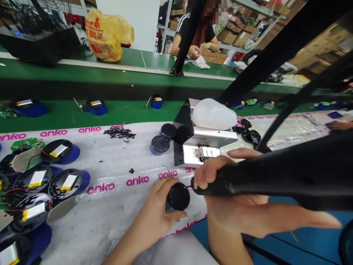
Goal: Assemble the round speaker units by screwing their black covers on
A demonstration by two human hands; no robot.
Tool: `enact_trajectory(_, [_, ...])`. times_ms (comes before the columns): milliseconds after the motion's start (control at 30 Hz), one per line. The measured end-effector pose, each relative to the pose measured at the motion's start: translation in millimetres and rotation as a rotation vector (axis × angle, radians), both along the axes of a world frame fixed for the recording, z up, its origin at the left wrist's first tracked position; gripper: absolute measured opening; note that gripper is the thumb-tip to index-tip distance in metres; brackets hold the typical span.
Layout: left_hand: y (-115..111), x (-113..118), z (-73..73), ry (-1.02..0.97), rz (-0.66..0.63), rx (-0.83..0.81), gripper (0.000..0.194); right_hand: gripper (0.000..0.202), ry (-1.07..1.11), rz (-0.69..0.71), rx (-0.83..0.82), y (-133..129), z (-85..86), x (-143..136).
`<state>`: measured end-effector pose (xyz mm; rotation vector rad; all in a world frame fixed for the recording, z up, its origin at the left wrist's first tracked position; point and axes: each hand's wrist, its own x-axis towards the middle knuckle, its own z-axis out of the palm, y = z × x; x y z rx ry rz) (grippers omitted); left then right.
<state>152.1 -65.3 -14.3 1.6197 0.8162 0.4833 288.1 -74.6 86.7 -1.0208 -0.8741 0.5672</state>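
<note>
Round black disc (pixel 179 197), black screwdriver (pixel 242 178)
Disc's flat face shows; thick-bodied screwdriver held sideways, thin tip at disc's edge.

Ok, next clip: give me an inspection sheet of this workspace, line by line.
Surface: white sheet printed "anko" in pink, wrinkled.
Things in hand: round black part; black tool, its tip at the part's edge, contact unclear.
Left hand: fingers around the round black part.
Right hand: wrapped around the black tool.
Clutter: heap of small black pieces, with stray bits nearby; blue-and-black units crowded at the left.
Cables: tangled dark wires at upper left; thin red wires among the units.
Surroundings: metal device beyond the hands; green strip carrying more units; yellow bag; a co-worker's hands across the way.
</note>
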Motion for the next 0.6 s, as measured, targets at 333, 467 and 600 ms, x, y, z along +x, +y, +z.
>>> enact_trajectory(333, [2.8, -1.0, 5.8, -0.008, -0.036, -0.017, 0.07, 0.061, -0.082, 0.004, 0.033, 8.4, -9.9, -14.9])
enact_trajectory(467, [3.3, -2.1, 5.6, -0.004, -0.026, -0.031, 0.068, 0.059, -0.057, 0.023, 0.017, 9.5, -14.5, -13.5])
enact_trajectory(600, [4.6, -0.6, 8.2, -0.012, -0.023, -0.021, 0.064, 0.049, -0.057, 0.12, 0.06, 10.4, -24.1, -12.3])
